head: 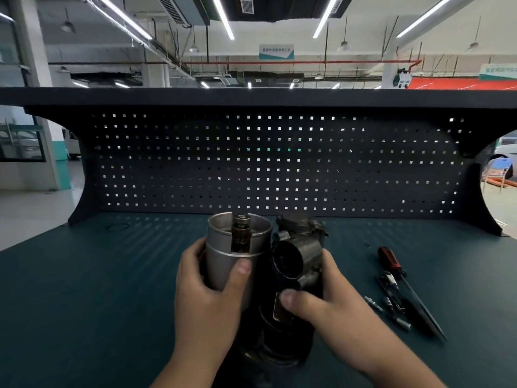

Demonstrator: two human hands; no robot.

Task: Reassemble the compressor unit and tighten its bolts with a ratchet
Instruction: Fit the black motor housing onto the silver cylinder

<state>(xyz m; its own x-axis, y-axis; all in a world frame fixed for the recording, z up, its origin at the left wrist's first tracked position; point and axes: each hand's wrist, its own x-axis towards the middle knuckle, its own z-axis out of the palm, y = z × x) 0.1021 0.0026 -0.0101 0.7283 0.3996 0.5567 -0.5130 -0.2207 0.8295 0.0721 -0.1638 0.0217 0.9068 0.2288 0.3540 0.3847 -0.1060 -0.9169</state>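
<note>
Both hands low centre, two parts held touching side by side. Left hand [207, 292] wraps the silver cylindrical metal housing [223, 247]: thumb curled across its front wall, other fingers round the far side, mostly hidden. Housing upright, open end up. A slot in its wall shows a brownish capped shaft [242, 221] standing inside.

Right hand [330, 301] grips the dark grimy cast-metal compressor body [296, 259]: thumb pressed onto a small label plate, fingers curled round the right side. Round port on the body faces the camera. Its ribbed lower end runs down between the wrists, blurred; can't tell if it rests on the bench.

Right of the hands on the teal bench mat [84, 275]: red-and-black-handled screwdriver [389, 260], long dark shaft pointing toward the camera. Just beside it, a small chrome tool [389, 281], too blurred to identify, plus loose steel bolts [402, 322].

Behind: dark perforated pegboard panel [279, 163], dark shelf [251, 96] on top. Beyond: white ceiling strip lights [223, 18].
</note>
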